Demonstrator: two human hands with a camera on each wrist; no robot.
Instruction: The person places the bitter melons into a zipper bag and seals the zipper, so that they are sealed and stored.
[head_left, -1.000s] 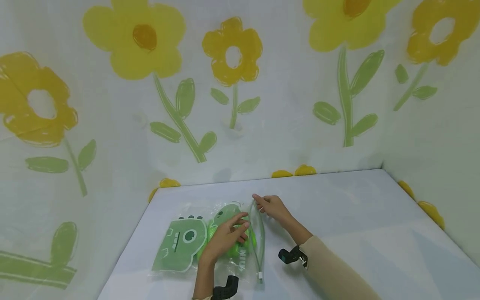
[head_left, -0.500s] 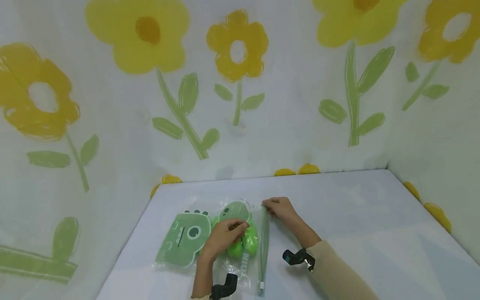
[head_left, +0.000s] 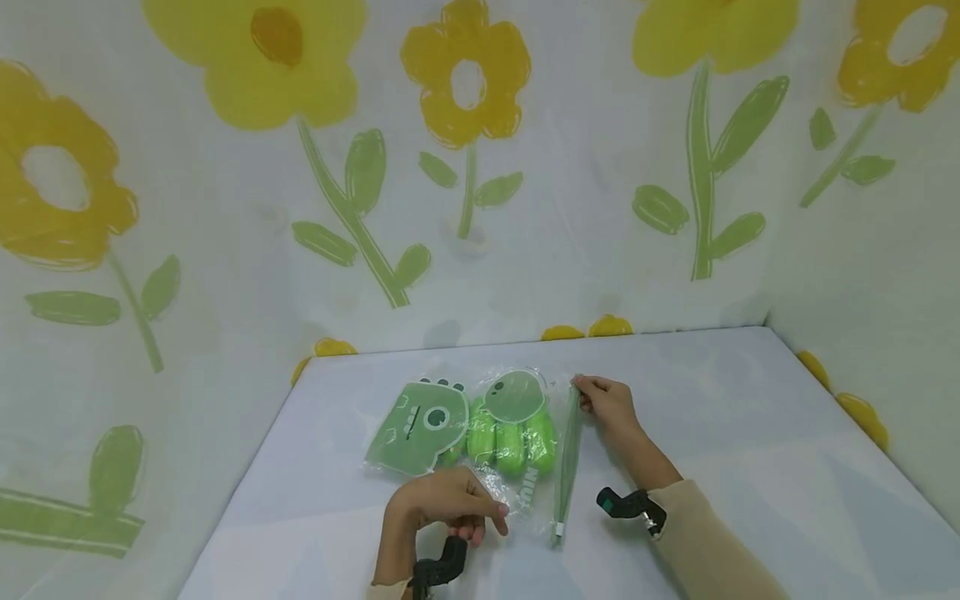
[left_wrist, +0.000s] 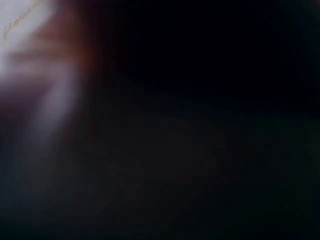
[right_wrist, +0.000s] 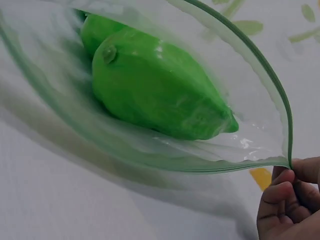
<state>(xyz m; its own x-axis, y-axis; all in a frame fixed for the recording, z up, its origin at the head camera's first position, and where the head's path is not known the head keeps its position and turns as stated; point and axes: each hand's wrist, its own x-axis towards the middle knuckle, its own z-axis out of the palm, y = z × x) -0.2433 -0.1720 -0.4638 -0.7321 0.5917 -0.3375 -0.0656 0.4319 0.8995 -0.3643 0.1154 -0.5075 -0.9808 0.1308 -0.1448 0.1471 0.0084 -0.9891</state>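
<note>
A clear zip bag point(head_left: 495, 487) printed with green dinosaur heads lies on the table, its green zip edge point(head_left: 567, 467) on the right. Bright green fruit point(head_left: 512, 446) shows inside, rounded with a pointed tip in the right wrist view; its exact kind is unclear. My right hand point(head_left: 607, 406) pinches the far corner of the zip edge between thumb and fingers. Seen from the right wrist, the bag's mouth point(right_wrist: 200, 171) gapes. By the bag's near edge my left hand point(head_left: 442, 500) is bent at the wrist, fingers loosely curved; whether it touches the plastic is unclear.
A white table point(head_left: 720, 433) carries the bag. Behind it stands a white wall covering point(head_left: 562, 233) with printed yellow flowers. A white zip slider point(head_left: 558, 529) sits at the near end of the zip edge. The left wrist view is almost wholly dark.
My right hand has taken hold of the zip corner and moved right. The bag has shifted right and away. My left hand has come off the bag's middle toward its near edge.
</note>
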